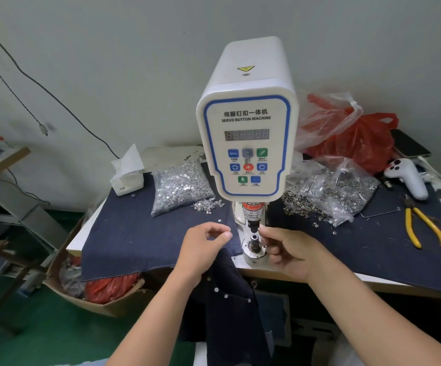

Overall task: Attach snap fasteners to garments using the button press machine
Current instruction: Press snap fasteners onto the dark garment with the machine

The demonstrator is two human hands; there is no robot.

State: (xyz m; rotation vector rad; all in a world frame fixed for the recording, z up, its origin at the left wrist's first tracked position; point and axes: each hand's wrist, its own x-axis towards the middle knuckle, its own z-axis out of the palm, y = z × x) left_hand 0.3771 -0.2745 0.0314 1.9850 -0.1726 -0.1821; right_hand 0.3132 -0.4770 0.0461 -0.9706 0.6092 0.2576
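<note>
The button press machine point(245, 143) stands upright at frame centre, its die point(255, 240) pointing straight up. Below it the dark garment point(230, 299) hangs lengthwise off the table edge — soft, limp, best pinched near the snap spot. The left hand point(203, 249) pinches its top edge; the right hand point(290, 249) curls beside the die — holding what, I cannot tell.

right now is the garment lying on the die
No, the garment hangs below the table edge, and the die is bare between both hands.
</note>
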